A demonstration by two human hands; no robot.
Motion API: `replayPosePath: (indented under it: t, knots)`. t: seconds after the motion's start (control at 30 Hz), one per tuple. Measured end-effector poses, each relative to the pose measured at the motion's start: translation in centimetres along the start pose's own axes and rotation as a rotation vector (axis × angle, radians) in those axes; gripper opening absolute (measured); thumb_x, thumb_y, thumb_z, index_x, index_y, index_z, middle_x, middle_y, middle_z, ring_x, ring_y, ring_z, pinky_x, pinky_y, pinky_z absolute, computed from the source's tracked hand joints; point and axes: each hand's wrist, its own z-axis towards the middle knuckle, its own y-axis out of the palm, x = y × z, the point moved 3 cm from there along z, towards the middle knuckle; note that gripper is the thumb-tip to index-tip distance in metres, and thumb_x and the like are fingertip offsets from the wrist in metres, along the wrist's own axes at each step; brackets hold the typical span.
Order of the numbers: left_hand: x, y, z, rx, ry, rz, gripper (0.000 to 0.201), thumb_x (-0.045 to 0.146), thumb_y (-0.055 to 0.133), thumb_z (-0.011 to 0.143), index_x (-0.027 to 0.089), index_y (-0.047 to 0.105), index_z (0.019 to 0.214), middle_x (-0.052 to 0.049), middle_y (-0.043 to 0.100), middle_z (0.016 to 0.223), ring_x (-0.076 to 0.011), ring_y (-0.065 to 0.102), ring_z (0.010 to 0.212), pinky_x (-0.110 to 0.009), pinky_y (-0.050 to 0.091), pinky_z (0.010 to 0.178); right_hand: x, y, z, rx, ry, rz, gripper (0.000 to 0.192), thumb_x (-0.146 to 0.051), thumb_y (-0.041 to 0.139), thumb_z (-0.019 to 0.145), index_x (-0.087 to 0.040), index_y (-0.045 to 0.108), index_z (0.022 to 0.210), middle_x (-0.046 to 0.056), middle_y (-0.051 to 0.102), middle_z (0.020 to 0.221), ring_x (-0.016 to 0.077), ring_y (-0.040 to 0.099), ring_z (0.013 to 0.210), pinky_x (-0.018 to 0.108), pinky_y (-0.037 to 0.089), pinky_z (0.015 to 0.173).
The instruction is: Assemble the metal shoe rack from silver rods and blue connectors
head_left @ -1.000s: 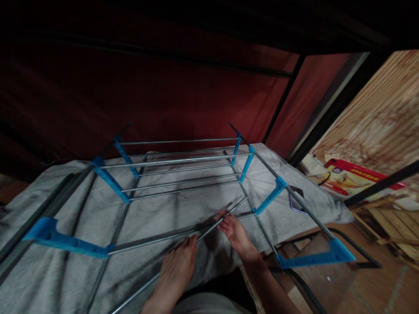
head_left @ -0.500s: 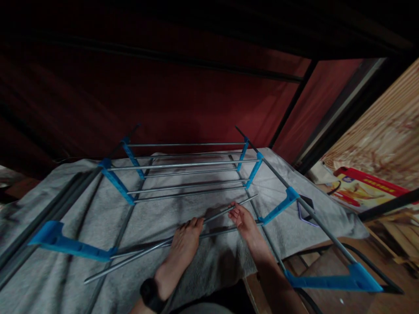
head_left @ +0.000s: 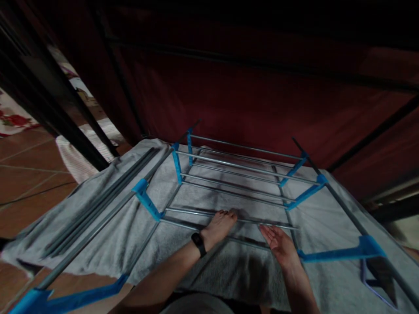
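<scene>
A rack of thin metal rods and blue plastic brackets [head_left: 146, 202] lies flat on a grey cloth [head_left: 98, 235]. My left hand [head_left: 220, 224], with a black band on its wrist, has its fingers curled over one metal rod [head_left: 190, 212] that runs across the rack, its left end at a blue bracket. My right hand [head_left: 279, 243] lies palm up with fingers apart just below that rod's right part, holding nothing. A second rod lies under my left wrist.
A bundle of loose dark rods [head_left: 101, 201] lies on the cloth at the left. Dark red fabric [head_left: 229, 100] and black frame poles [head_left: 65, 109] stand behind. Tiled floor [head_left: 22, 174] shows at the left. A dark flat device [head_left: 379, 274] lies at the lower right.
The view has swung to the left. The rod that both hands held at a slant now lies across the rack. My right hand has let go and turned palm up.
</scene>
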Motion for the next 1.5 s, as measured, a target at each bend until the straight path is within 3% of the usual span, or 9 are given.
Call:
replayPosePath:
  t: [0.2, 0.3, 0.47, 0.63, 0.77, 1.03, 1.17, 1.33, 1.5]
  knots:
    - [-2.2, 0.6, 0.5, -0.031, -0.072, -0.073, 0.037, 0.008, 0.044, 0.097, 0.021, 0.068, 0.122, -0.009, 0.072, 0.124, -0.0239, 0.070, 0.110, -0.038, 0.053, 0.097, 0.3, 0.9, -1.0, -0.091, 0.013, -0.414, 0.047, -0.050, 0.082, 0.069, -0.017, 0.075, 0.102, 0.016, 0.078, 0.109, 0.0315, 0.076, 0.097, 0.046, 0.062, 0.086]
    - [-2.6, 1.1, 0.7, -0.031, -0.051, -0.104, 0.033, 0.012, 0.045, 0.099, 0.021, 0.072, 0.115, -0.009, 0.073, 0.121, -0.0239, 0.070, 0.110, -0.037, 0.054, 0.096, 0.1, 1.3, -0.5, -0.036, -0.229, -0.568, 0.048, -0.056, 0.078, 0.069, -0.019, 0.076, 0.100, 0.013, 0.079, 0.103, 0.0309, 0.075, 0.093, 0.045, 0.062, 0.083]
    - [-3.0, 2.0, 1.1, -0.022, -0.053, -0.125, 0.031, 0.012, 0.048, 0.097, 0.020, 0.073, 0.114, -0.011, 0.072, 0.119, -0.0243, 0.070, 0.108, -0.037, 0.054, 0.095, 0.4, 2.5, 0.6, -0.074, -0.762, -1.034, 0.041, -0.047, 0.056, 0.088, -0.021, 0.074, 0.115, 0.013, 0.073, 0.123, 0.0323, 0.065, 0.120, 0.054, 0.049, 0.109]
    - [-3.2, 2.6, 0.9, 0.001, -0.042, -0.151, 0.030, 0.013, 0.046, 0.099, 0.020, 0.074, 0.108, -0.009, 0.071, 0.118, -0.0227, 0.069, 0.106, -0.035, 0.054, 0.095, 2.3, 3.1, 1.4, -0.217, -0.990, -1.435, 0.041, -0.034, 0.044, 0.095, -0.019, 0.070, 0.124, 0.015, 0.069, 0.129, 0.0317, 0.062, 0.125, 0.054, 0.048, 0.110]
    - [-2.9, 2.8, 0.7, 0.019, -0.028, -0.125, 0.028, 0.011, 0.047, 0.098, 0.020, 0.073, 0.106, -0.010, 0.070, 0.120, -0.0223, 0.068, 0.109, -0.035, 0.053, 0.096, 2.8, 2.9, 1.9, -0.248, -1.024, -1.612, 0.039, -0.027, 0.041, 0.096, -0.020, 0.069, 0.123, 0.013, 0.070, 0.125, 0.0310, 0.064, 0.120, 0.053, 0.047, 0.109]
    - [-2.8, 2.4, 0.0, 0.052, 0.024, -0.025, 0.027, 0.008, 0.049, 0.097, 0.017, 0.071, 0.110, -0.012, 0.066, 0.134, -0.0230, 0.063, 0.121, -0.036, 0.049, 0.103, 2.1, 2.9, 2.4, -0.275, -0.990, -1.682, 0.027, -0.023, 0.045, 0.094, -0.023, 0.068, 0.108, 0.010, 0.071, 0.111, 0.0272, 0.069, 0.101, 0.044, 0.054, 0.095]
    - [-3.8, 1.5, -0.7, 0.027, 0.031, 0.033, 0.030, 0.009, 0.048, 0.099, 0.018, 0.069, 0.119, -0.013, 0.063, 0.140, -0.0227, 0.059, 0.129, -0.037, 0.046, 0.107, 1.7, 2.6, 2.3, -0.238, -1.002, -1.656, 0.025, -0.024, 0.045, 0.095, -0.022, 0.066, 0.107, 0.010, 0.071, 0.107, 0.0273, 0.068, 0.104, 0.043, 0.053, 0.095]
    - [-4.9, 0.5, -1.6, 0.005, 0.033, 0.103, 0.029, 0.010, 0.048, 0.100, 0.019, 0.068, 0.118, -0.011, 0.065, 0.133, -0.0215, 0.061, 0.121, -0.036, 0.047, 0.103, 1.3, 2.6, 2.0, -0.236, -0.967, -1.668, 0.026, -0.029, 0.045, 0.097, -0.022, 0.066, 0.110, 0.011, 0.070, 0.112, 0.0274, 0.067, 0.107, 0.044, 0.051, 0.097]
    - [-4.8, 0.6, -1.7, 0.024, 0.029, 0.133, 0.025, 0.012, 0.049, 0.101, 0.018, 0.068, 0.117, -0.011, 0.065, 0.134, -0.0216, 0.060, 0.120, -0.034, 0.047, 0.099, 1.6, 3.4, 1.9, -0.247, -0.956, -1.690, 0.029, -0.034, 0.047, 0.097, -0.023, 0.067, 0.115, 0.010, 0.070, 0.118, 0.0285, 0.065, 0.114, 0.044, 0.049, 0.096]
